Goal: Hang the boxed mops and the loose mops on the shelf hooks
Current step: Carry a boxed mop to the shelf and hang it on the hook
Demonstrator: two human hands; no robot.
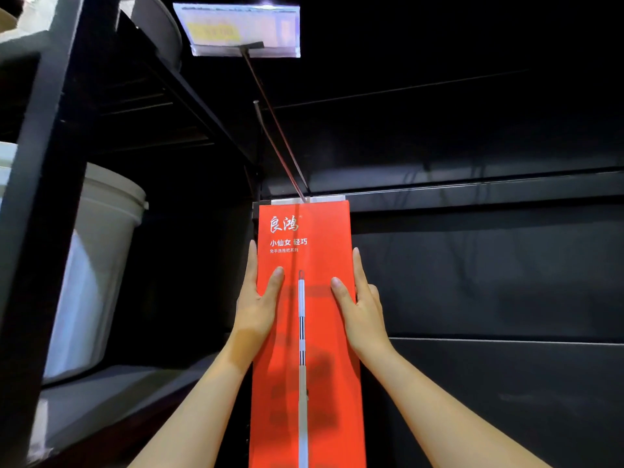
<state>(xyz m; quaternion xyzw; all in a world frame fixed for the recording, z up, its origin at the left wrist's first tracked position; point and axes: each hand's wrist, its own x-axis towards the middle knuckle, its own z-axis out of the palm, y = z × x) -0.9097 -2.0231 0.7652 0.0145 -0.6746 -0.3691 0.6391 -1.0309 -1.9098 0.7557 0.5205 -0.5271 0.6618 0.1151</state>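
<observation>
At the far left, a black shelving upright (44, 184) runs floor to top of view. Just beside it on a grey shelf stands a white bucket (98, 265), upright.

The left hand (258, 305) grips the left edge of the red mop box (309, 332): thumb laid across the front face, fingers extended up along the side edge. The hand is closed on the box, not clenched into a fist.

The box stands upright at centre frame, long axis vertical, printed face toward the camera. Its top end points up to the hook; its lower end runs out of the bottom of the view. A white tab shows at the top edge, where the metal hook (280, 136) meets it. Whether the prong passes through the tab cannot be told. The hook slants up and toward the camera to a clear price-tag holder (238, 30) at its outer end.

The right hand (359, 305) mirrors the left, grasping the right edge with thumb on the front face.

Behind, to the right, is the dark back panel (489, 265) with horizontal rails.
</observation>
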